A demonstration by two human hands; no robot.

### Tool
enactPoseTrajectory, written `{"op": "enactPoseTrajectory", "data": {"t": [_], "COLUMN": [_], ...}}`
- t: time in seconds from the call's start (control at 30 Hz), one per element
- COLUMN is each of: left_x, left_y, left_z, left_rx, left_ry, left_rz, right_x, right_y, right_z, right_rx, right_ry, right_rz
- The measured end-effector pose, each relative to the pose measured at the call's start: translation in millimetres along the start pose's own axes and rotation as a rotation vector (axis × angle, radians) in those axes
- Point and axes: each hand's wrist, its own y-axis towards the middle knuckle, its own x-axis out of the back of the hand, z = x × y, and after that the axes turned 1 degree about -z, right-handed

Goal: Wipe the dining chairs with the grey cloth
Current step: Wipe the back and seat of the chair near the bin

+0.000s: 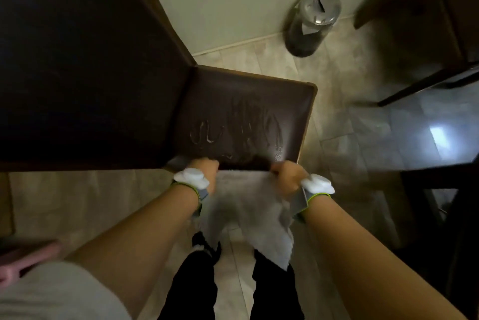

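Grey cloth (243,205) hangs between both gripping hands.

Dining chair (243,109), dark brown seat, wet streaks across centre. Grey cloth (246,210) hangs from seat's near edge, gripped at top corners by left hand (207,174) and right hand (287,177), both w/ white wrist devices. Dark table (77,60) at left, over seat. Metal bin (311,21) by wall. Tiled floor (350,138).
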Motion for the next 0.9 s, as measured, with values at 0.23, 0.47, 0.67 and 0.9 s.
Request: {"op": "enactPoseTrajectory", "data": {"t": [0.23, 0.47, 0.67, 0.9], "left_x": [-23, -82, -98, -74], "left_y": [44, 45, 62, 98], "left_z": [41, 21, 11, 51], "left_rx": [0.102, -0.115, 0.039, 0.120], "left_ry": [-0.235, -0.240, -0.333, -0.375], "left_rz": [-0.237, -0.174, -0.311, -0.444], "right_x": [-61, -122, -112, -80], "right_y": [38, 48, 89, 153], "right_z": [64, 63, 69, 115], "right_rx": [-0.046, 0.114, 0.268, 0.469], "right_ry": [0.157, -0.147, -0.395, -0.489], "right_rz": [-0.218, -0.013, -0.077, -0.069]}}
